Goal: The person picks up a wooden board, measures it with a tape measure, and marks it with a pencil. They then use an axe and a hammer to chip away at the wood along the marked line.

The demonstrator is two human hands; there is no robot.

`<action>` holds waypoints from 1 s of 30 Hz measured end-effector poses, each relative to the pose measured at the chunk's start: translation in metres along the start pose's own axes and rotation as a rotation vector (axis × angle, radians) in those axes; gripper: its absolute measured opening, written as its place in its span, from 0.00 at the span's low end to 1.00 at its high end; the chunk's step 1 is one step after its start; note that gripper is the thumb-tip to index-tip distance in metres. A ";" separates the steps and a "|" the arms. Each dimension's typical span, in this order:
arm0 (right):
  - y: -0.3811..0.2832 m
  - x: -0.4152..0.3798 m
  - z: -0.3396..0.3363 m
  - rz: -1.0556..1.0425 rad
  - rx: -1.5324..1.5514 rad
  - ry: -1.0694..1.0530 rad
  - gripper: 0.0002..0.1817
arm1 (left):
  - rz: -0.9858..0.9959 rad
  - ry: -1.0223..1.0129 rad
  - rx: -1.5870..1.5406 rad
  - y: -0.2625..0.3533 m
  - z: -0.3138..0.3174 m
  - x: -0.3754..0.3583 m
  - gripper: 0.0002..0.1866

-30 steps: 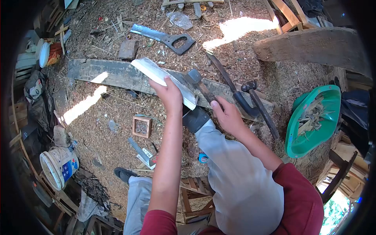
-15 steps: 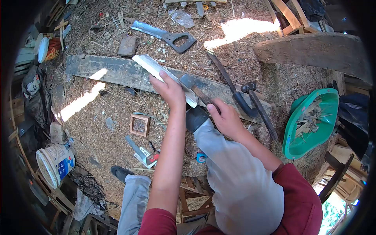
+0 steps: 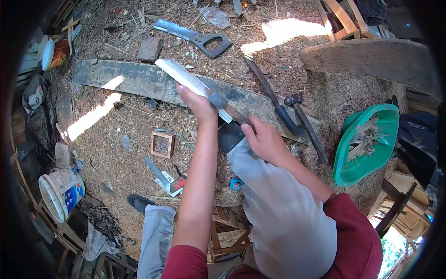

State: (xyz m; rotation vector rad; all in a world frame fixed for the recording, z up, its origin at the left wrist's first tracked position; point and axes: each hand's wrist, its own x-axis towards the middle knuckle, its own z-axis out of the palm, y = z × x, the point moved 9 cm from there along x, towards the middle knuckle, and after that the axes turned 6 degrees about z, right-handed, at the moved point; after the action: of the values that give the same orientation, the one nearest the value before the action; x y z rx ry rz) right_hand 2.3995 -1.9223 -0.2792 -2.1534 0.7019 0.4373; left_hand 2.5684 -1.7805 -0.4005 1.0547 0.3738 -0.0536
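Observation:
My left hand (image 3: 200,104) is wrapped round the side of a pale wooden strip (image 3: 183,76), which slants from upper left down to my knee. In my right hand (image 3: 262,139) is the handle of a hammer (image 3: 237,114). The hammer's grey head lies over the strip, just right of my left fingers. Below the strip, a dark cap or pad (image 3: 230,136) covers my knee. A long weathered plank (image 3: 153,83) runs behind both hands on the ground.
A handsaw (image 3: 211,44) and a stone block (image 3: 150,49) lie beyond the plank. To the right are a dark blade tool (image 3: 288,121), another hammer (image 3: 309,132) and a green basin (image 3: 341,167). A small wooden frame (image 3: 162,144), a tape measure (image 3: 236,184) and a bucket (image 3: 58,195) are nearer.
The hammer head has come down and turned against the strip. My left hand has shifted slightly down along the strip, its fingers less visible. The whole view has moved a little.

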 end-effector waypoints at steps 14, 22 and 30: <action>0.051 0.032 -0.007 0.138 0.198 0.026 0.26 | 0.510 0.012 1.070 0.070 -0.022 -0.019 0.19; -0.009 -0.005 -0.006 -0.051 -0.121 -0.005 0.24 | 0.575 0.039 1.091 0.057 -0.031 -0.012 0.27; 0.015 0.006 0.001 0.075 -0.054 0.117 0.25 | 0.536 0.020 1.166 0.061 -0.032 -0.017 0.28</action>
State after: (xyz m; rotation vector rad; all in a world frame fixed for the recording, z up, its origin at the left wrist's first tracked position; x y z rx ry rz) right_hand 2.3943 -1.9317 -0.2917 -2.2226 0.8465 0.3760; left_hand 2.5568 -1.7246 -0.3575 2.2796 0.0282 0.2507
